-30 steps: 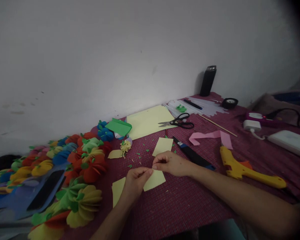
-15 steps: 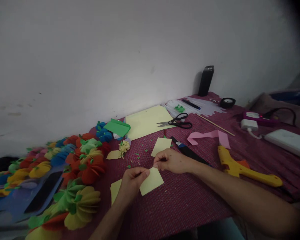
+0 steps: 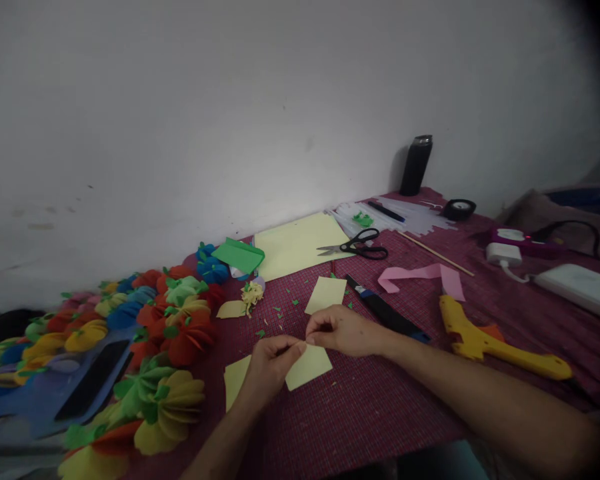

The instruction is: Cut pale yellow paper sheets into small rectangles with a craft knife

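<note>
A small square of pale yellow paper (image 3: 310,367) is pinched at its far edge between both hands. My left hand (image 3: 273,363) grips its left corner with thumb and forefinger. Close beside it, my right hand (image 3: 343,330) pinches the same edge, the fingertips nearly touching. Under my left wrist lies more yellow paper (image 3: 236,380), partly covered. Just beyond my right hand is another yellow square (image 3: 326,295). A yellow petal-shaped piece (image 3: 231,309) and a heap of curled yellow strips (image 3: 253,294) lie to the left, near scattered green scraps.
Colourful paper pumpkins (image 3: 187,333) crowd the left side. Scissors (image 3: 354,247) overlap large yellow sheets (image 3: 300,243). To the right are a black-handled cutter (image 3: 385,310), a pink strip (image 3: 420,272), a yellow glue gun (image 3: 500,350), a power strip (image 3: 525,241) and a black bottle (image 3: 417,165).
My right hand has shifted slightly closer to the left fingertips along the paper's far edge. The whole view has moved a little, and both hands keep their pinch.
</note>
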Demonstrator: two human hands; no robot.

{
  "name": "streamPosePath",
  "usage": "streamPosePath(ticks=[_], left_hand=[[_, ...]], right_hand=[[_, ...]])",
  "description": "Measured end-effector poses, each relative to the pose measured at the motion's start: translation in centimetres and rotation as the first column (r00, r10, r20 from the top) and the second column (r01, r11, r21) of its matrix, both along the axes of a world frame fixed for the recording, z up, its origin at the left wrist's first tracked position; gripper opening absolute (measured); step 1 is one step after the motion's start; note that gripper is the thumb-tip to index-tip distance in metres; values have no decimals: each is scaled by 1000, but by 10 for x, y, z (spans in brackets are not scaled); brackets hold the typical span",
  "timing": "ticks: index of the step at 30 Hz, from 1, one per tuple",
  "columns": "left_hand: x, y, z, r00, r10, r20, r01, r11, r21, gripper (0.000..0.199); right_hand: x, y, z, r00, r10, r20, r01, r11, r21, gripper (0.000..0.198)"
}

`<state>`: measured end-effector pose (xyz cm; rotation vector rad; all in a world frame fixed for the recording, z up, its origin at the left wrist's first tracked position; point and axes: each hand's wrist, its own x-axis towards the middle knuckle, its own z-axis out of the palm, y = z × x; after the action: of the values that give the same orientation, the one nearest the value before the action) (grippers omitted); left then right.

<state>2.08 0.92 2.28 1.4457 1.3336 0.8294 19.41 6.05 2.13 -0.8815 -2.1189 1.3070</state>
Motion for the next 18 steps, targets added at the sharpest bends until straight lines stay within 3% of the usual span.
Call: streamPosePath(ticks=[8,13,15,18], left_hand=[[-12,2,13,990,92,106,-97,994,47,23],[-20,4,17,955,229,190,-235,972,12,22],[-16,3,15,953,223,206,-225,974,-11,26],[-6,1,9,986,119,121,-118,993,-17,28]], right_hand=[[17,17,8,999,-49,-25,48,999,-4,17],[18,19,8,997,-58,-57,55,997,-45,18],[15,16,6,998,-43,-45,42,998,-38,17],[10,11,2,1000,-1,-25,0,1000,-23,17]])
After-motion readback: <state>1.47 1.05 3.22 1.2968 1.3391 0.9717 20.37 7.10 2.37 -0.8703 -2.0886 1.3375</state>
